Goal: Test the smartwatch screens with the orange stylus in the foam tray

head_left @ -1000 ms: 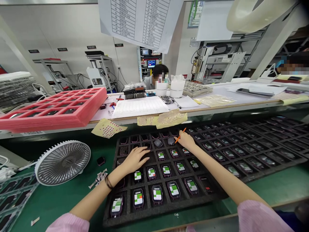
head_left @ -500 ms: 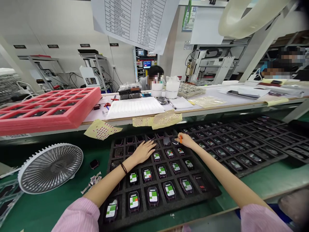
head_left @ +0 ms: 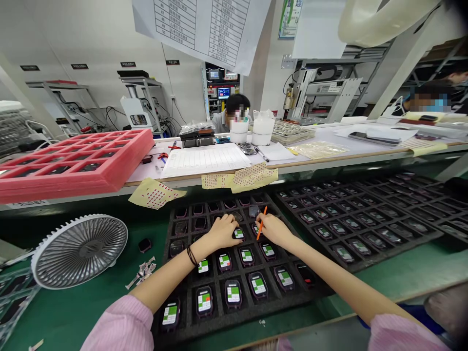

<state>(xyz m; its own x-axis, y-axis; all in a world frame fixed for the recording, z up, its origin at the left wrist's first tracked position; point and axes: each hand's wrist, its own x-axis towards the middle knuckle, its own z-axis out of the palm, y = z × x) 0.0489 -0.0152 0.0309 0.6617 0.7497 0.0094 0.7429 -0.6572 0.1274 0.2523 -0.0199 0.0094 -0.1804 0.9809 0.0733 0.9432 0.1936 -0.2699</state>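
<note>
In the head view, the right hand (head_left: pixel 273 229) pinches an orange stick (head_left: pixel 261 228) over the black tray's (head_left: pixel 219 321) far half; the left hand's (head_left: pixel 221 230) fingers curl by a lit watch (head_left: pixel 239 234), grip unclear. Handling pocketed watches seems underway, calling for careful stick control.

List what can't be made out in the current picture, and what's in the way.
All in the head view:
What the left hand touches: its own back and fingers cover the spot.
Whether the right hand, holding the orange stick, touches the watch below: fingers block it.
Wording on the watch screens: too small.
Printed sheet: top cut off by the edge.
</note>
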